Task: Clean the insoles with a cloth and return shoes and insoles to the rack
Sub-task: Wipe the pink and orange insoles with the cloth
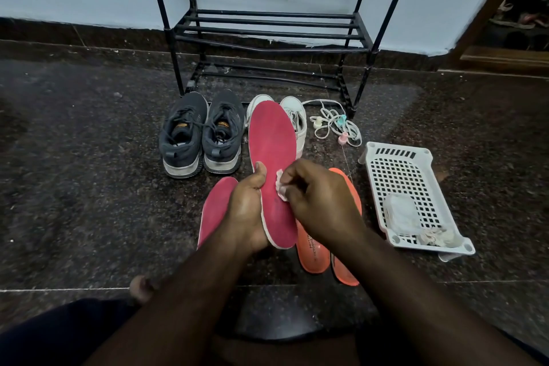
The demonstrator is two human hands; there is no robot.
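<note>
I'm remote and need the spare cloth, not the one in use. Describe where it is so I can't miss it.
Right of the black metal shoe rack, a white perforated plastic basket lies on the dark floor. In its near corner sits the crumpled off-white cloth, beside a clear plastic container. It is soft and wrinkled; the container is smooth and see-through.

Before you, the dark speckled stone floor point(89, 157) carries a black rack point(267, 30), grey sneakers point(202, 134), white shoes point(297, 116), insoles, a cord tangle point(335, 125) and a white basket point(407, 175).

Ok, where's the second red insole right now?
In the head view, the second red insole lies on the floor left of centre, beside the left hand, in front of the dark sneakers.
</note>
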